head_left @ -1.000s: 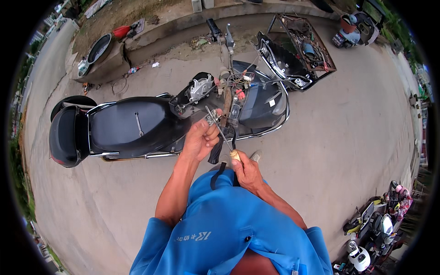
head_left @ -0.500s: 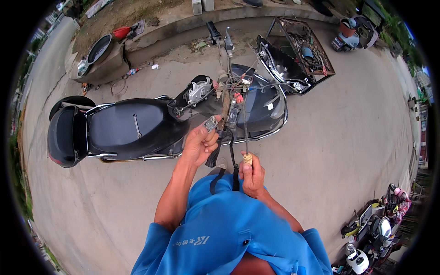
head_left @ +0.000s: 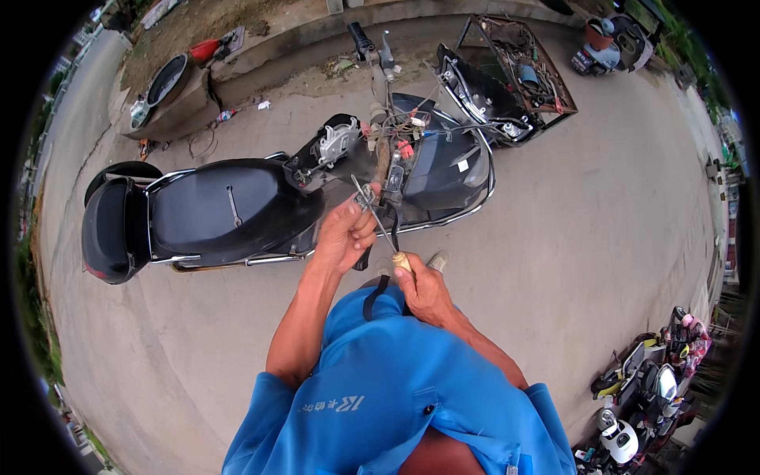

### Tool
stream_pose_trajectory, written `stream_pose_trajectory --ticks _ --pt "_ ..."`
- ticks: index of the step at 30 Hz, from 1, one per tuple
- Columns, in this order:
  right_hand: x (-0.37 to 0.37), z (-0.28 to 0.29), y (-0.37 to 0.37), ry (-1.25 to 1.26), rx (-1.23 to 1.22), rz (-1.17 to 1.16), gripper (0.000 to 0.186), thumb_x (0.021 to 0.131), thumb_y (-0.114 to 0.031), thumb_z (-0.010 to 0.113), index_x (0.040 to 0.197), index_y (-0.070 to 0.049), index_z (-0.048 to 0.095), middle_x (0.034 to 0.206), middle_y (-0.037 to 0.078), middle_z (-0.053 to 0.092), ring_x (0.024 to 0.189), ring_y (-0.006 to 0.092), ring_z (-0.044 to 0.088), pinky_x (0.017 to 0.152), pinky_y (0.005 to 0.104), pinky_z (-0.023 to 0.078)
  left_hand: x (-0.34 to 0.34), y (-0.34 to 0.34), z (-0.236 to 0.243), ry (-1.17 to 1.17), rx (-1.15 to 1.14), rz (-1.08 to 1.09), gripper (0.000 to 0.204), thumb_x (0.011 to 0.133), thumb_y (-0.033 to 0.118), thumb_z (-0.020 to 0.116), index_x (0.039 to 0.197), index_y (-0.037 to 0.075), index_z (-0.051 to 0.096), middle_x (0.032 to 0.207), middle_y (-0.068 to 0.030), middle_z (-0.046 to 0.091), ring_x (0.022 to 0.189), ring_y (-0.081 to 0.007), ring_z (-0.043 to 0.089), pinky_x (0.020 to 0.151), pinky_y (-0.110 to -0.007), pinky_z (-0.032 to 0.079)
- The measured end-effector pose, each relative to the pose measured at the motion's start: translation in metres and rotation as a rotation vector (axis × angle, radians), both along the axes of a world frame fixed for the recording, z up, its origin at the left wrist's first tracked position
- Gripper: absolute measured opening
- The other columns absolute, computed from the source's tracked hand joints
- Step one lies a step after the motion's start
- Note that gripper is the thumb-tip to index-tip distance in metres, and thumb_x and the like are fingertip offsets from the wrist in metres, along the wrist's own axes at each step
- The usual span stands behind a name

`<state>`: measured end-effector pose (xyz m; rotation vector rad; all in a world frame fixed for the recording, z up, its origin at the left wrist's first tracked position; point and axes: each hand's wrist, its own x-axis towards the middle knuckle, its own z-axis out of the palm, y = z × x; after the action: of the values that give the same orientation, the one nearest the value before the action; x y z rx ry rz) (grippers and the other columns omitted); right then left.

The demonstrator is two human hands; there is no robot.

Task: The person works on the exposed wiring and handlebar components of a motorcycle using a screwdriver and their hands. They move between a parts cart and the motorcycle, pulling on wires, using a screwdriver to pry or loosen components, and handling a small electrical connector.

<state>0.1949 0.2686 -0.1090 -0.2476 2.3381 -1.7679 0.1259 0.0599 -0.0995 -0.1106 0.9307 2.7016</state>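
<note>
I hold a small grimy metal part (head_left: 364,201) in my left hand (head_left: 344,229), with fingers curled round it. My right hand (head_left: 419,285) is closed on the pale yellow handle of a screwdriver (head_left: 401,261). Its long thin shaft slants up to the left across the metal part; whether the tip touches it is hard to tell. Just beyond my hands stands a black scooter (head_left: 443,174) with its front stripped, a tangle of wires (head_left: 408,123) round the bare steering column (head_left: 382,162) and a spanner (head_left: 233,206) lying on the seat.
A removed black panel (head_left: 483,99) leans by a rusty metal cart (head_left: 542,79) of tools and parts. Behind runs a concrete ledge (head_left: 269,59) with a black basin (head_left: 166,83) and red container (head_left: 204,49). Another scooter (head_left: 602,55) stands top right; several more (head_left: 657,380) are bottom right.
Since half a second ago, the screwdriver has swung from pointing straight ahead back leftward onto the part in my left hand, as it was a second ago. The scene sits slightly higher in view.
</note>
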Motion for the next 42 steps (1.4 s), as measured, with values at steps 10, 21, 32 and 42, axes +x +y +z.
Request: stream_pose_trajectory --ticks 10,21,32,42 --pt "-0.003 -0.012 0.017 -0.127 -0.346 -0.324 0.036 0.104 -0.029 0.053 0.125 0.000 0.058 0.066 0.003 0.057 0.057 0.0125 0.054 0.054 0.0280 0.044 0.001 -0.008 0.027 0.720 -1.985 0.175 0.067 0.085 0.020 0.077 0.142 0.000 0.048 0.063 0.0056 0.041 0.055 -0.0079 0.039 0.048 -0.031 0.033" --pt "0.002 -0.008 0.008 0.151 -0.009 0.014 0.036 0.102 -0.025 0.056 0.130 -0.002 0.054 0.079 0.016 0.066 0.068 0.0263 0.066 0.065 0.0353 0.051 0.005 0.012 0.012 0.085 -0.292 -0.034 0.064 0.094 0.025 0.070 0.144 -0.005 0.044 0.066 0.0076 0.036 0.058 -0.0043 0.031 0.050 -0.019 0.026" --pt "-0.012 0.001 0.002 0.183 0.047 0.041 0.035 0.102 -0.026 0.057 0.126 -0.002 0.057 0.074 0.010 0.065 0.062 0.0228 0.063 0.060 0.0350 0.049 0.009 0.004 0.004 0.101 -0.245 -0.002 0.075 0.087 0.039 0.076 0.142 -0.004 0.047 0.067 0.0066 0.031 0.057 -0.0043 0.028 0.048 -0.020 0.025" --pt "-0.006 0.004 0.006 0.035 -0.029 0.048 0.033 0.100 -0.026 0.059 0.125 -0.004 0.057 0.075 0.017 0.065 0.066 0.0353 0.065 0.061 0.0419 0.049 0.018 0.004 0.009 0.103 -0.186 0.035 0.075 0.089 0.040 0.074 0.142 -0.004 0.045 0.067 0.0070 0.028 0.057 -0.0048 0.028 0.047 -0.020 0.025"
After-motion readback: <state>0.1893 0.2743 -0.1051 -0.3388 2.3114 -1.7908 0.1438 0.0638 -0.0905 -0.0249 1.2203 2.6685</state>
